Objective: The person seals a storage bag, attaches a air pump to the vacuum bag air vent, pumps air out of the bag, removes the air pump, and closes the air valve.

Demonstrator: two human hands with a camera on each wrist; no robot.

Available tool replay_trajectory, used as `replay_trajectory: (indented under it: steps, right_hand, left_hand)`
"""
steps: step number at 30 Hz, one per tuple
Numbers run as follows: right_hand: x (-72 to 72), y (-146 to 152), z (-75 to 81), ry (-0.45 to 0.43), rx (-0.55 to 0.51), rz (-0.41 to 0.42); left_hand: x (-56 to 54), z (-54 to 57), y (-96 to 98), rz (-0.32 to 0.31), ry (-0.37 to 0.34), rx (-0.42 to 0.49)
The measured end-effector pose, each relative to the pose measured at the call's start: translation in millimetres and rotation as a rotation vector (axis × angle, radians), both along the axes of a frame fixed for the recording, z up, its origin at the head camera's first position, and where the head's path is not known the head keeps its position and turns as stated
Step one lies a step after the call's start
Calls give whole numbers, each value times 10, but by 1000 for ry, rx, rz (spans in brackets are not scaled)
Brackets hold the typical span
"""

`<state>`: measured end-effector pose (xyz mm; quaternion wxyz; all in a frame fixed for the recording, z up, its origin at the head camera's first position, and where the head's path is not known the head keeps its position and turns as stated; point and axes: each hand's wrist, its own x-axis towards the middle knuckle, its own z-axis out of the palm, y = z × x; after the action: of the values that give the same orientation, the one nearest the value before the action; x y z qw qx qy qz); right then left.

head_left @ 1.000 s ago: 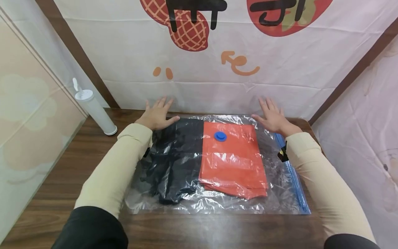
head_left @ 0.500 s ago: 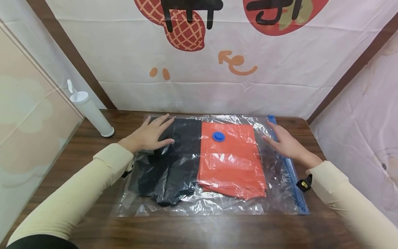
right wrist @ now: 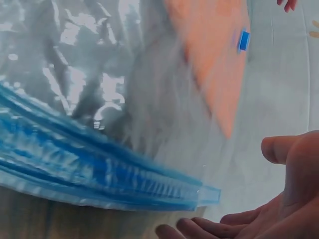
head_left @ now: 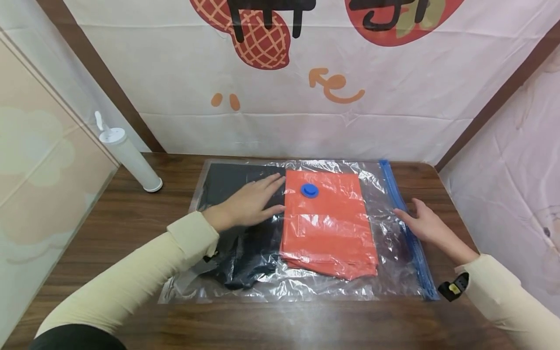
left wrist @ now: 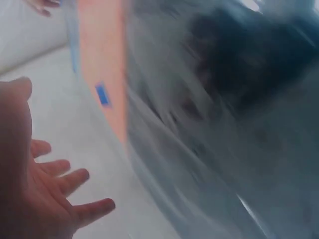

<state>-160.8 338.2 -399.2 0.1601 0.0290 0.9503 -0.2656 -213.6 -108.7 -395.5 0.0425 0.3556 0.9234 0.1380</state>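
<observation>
A clear plastic vacuum storage bag (head_left: 323,289) lies flat on the table, with a blue zip strip (head_left: 404,218) along its right side. Inside it are a folded black garment (head_left: 236,177) and a folded orange-red garment (head_left: 328,238). A round blue valve (head_left: 309,190) sits over the orange-red one. My left hand (head_left: 247,201), fingers extended, is over the black garment, fingertips near the orange-red edge. Beside the zip strip is my right hand (head_left: 426,223), thumb over the strip and fingers loosely spread. Both wrist views show spread fingers holding nothing.
A white cylindrical hand pump (head_left: 133,158) stands at the back left of the wooden table (head_left: 271,325). A printed cloth (head_left: 280,131) hangs behind the table's back edge, and more cloth hangs at both sides.
Both hands have come back from the bag's far edge. The left one moved right across the black garment; the right one moved toward me and outward along the zip strip.
</observation>
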Motion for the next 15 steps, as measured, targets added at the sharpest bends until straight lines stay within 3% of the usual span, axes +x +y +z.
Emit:
replay_trajectory:
  steps: [5,9,12,15]
  right_hand:
    - [77,70,-41,-109,-21,-57]
    - [88,115,-66,-172,-33,-75]
    - [85,138,-79,-207,-34,-78]
    - [78,139,-86,-213,-43,-78]
  left_hand:
    - [97,-23,437,-72,-62,51]
    - [204,-89,769,-90,-176,52]
    - [295,-185,973,-78,-257,-24]
    - [374,-285,1117,-48,-294,-159]
